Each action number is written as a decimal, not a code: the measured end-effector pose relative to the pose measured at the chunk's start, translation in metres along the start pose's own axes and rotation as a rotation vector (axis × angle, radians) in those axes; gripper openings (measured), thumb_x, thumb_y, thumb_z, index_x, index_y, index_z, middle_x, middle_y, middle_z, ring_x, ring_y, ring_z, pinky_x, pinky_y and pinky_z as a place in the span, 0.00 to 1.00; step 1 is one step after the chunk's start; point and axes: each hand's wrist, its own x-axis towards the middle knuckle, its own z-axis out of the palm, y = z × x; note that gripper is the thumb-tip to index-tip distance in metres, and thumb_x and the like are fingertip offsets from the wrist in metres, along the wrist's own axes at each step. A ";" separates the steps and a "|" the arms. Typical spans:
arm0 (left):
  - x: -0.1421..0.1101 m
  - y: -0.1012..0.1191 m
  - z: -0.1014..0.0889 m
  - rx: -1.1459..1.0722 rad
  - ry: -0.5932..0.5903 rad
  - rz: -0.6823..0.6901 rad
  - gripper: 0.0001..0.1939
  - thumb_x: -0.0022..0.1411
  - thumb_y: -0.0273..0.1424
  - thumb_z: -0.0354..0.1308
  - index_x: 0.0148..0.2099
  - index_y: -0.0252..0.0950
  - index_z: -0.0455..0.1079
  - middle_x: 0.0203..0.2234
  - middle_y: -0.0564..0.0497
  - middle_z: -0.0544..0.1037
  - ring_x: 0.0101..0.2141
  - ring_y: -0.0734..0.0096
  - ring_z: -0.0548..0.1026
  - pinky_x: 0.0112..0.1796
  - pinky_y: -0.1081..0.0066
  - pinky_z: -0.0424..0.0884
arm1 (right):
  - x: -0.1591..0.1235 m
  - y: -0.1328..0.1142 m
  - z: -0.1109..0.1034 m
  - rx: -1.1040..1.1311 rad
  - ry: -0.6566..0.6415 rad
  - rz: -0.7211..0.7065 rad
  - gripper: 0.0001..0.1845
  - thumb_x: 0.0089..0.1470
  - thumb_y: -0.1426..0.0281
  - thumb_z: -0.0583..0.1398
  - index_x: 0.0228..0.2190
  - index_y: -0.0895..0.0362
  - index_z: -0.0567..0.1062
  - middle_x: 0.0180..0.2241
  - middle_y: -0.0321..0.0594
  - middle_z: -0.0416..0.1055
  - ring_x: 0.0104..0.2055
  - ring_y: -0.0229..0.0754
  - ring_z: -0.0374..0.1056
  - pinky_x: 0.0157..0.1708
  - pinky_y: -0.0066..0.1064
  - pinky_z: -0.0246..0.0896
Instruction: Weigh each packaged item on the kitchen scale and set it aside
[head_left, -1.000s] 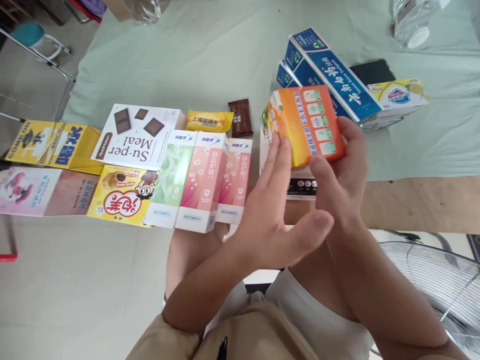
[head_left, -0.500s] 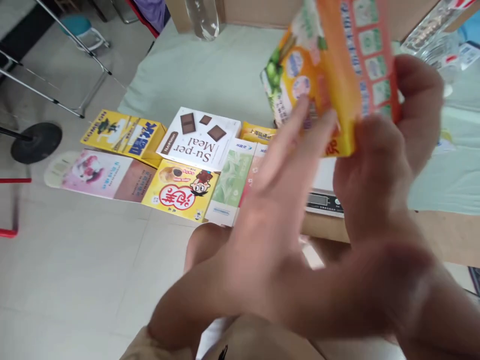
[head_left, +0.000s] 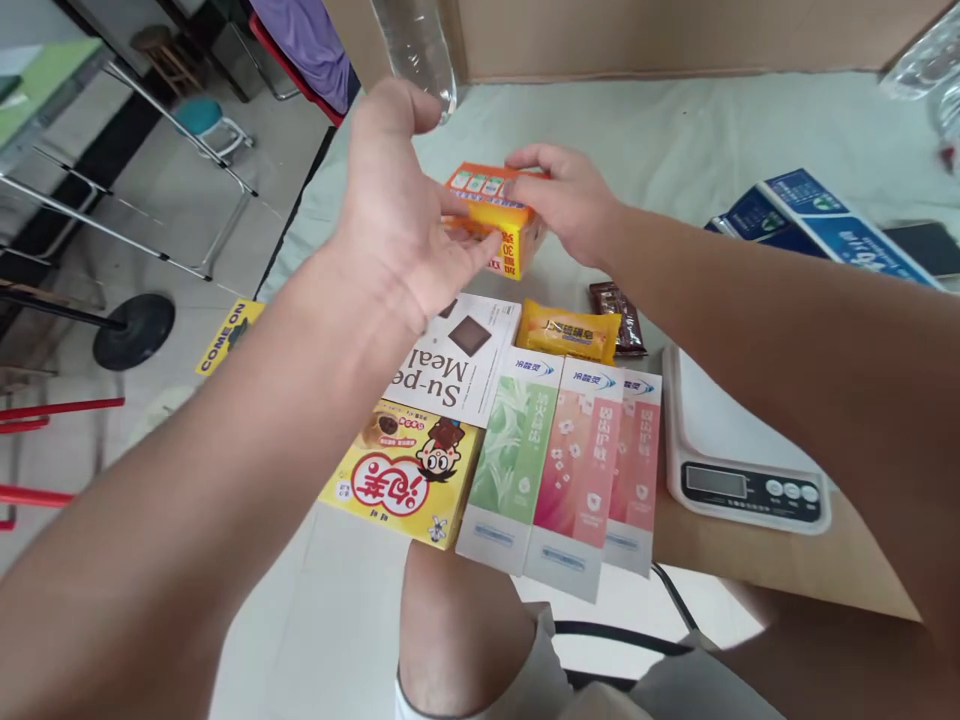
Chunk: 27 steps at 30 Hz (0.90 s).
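My right hand [head_left: 574, 205] grips an orange and yellow cardboard box [head_left: 512, 235] from its right side, over the far part of the light green cloth. My left hand [head_left: 397, 200] is at the box's left side, thumb raised away and fingers spread, their tips overlapping the box's front; whether they touch it I cannot tell. Nearer me lie a white Su-per Meal box [head_left: 480, 345], partly covered by my left forearm, and a yellow snack packet [head_left: 570, 332]. A yellow box with a cartoon figure [head_left: 405, 475] sits in front of the white one.
Green [head_left: 514, 450] and pink [head_left: 574, 465] toothpaste-like boxes overhang the table's front edge. A white kitchen scale [head_left: 742, 480] stands to their right. Behind my right arm are a dark wrapped packet [head_left: 619, 315] and a blue box [head_left: 810, 215]. A clear bottle [head_left: 420, 50] stands at the back.
The orange and yellow box has gone from close before me, raised, to farther away and lower over the cloth. My left hand has moved to its left side. The view has shifted.
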 end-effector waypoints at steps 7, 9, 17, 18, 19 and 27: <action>0.026 -0.015 -0.021 -0.149 0.049 -0.136 0.25 0.75 0.40 0.47 0.64 0.30 0.70 0.58 0.42 0.82 0.61 0.55 0.77 0.67 0.54 0.69 | 0.030 0.041 -0.010 -0.083 -0.390 -0.022 0.20 0.38 0.68 0.81 0.35 0.50 0.83 0.40 0.35 0.85 0.43 0.47 0.80 0.51 0.47 0.81; 0.042 -0.025 -0.025 0.096 0.156 -0.030 0.26 0.70 0.40 0.58 0.66 0.35 0.69 0.66 0.46 0.76 0.65 0.49 0.71 0.70 0.49 0.64 | 0.039 0.041 -0.013 -0.125 -0.503 -0.040 0.20 0.37 0.64 0.81 0.33 0.49 0.84 0.39 0.35 0.85 0.42 0.48 0.81 0.47 0.48 0.82; 0.112 -0.085 -0.045 0.424 -0.322 0.062 0.35 0.48 0.47 0.78 0.57 0.42 0.78 0.51 0.50 0.86 0.62 0.39 0.68 0.70 0.32 0.50 | 0.048 0.032 -0.011 -0.309 -0.756 -0.042 0.17 0.44 0.53 0.79 0.35 0.43 0.86 0.32 0.33 0.82 0.38 0.47 0.80 0.42 0.46 0.81; 0.116 -0.091 -0.047 0.455 -0.320 0.085 0.30 0.47 0.47 0.78 0.52 0.44 0.80 0.45 0.52 0.87 0.59 0.41 0.69 0.69 0.32 0.52 | 0.049 0.033 -0.010 -0.335 -0.781 -0.061 0.17 0.46 0.51 0.77 0.36 0.43 0.85 0.32 0.32 0.82 0.38 0.47 0.80 0.41 0.45 0.81; 0.119 -0.095 -0.047 0.482 -0.311 0.095 0.27 0.47 0.47 0.78 0.49 0.46 0.81 0.42 0.53 0.87 0.57 0.42 0.70 0.68 0.33 0.54 | 0.049 0.033 -0.010 -0.363 -0.792 -0.074 0.17 0.48 0.49 0.76 0.37 0.42 0.85 0.34 0.32 0.82 0.38 0.47 0.80 0.41 0.44 0.80; 0.104 -0.085 -0.041 0.592 -0.278 0.028 0.32 0.56 0.48 0.69 0.60 0.41 0.79 0.45 0.50 0.86 0.54 0.47 0.77 0.64 0.44 0.65 | 0.042 0.033 -0.005 -0.340 -0.671 -0.029 0.20 0.43 0.53 0.79 0.37 0.44 0.84 0.36 0.31 0.83 0.38 0.46 0.80 0.42 0.43 0.80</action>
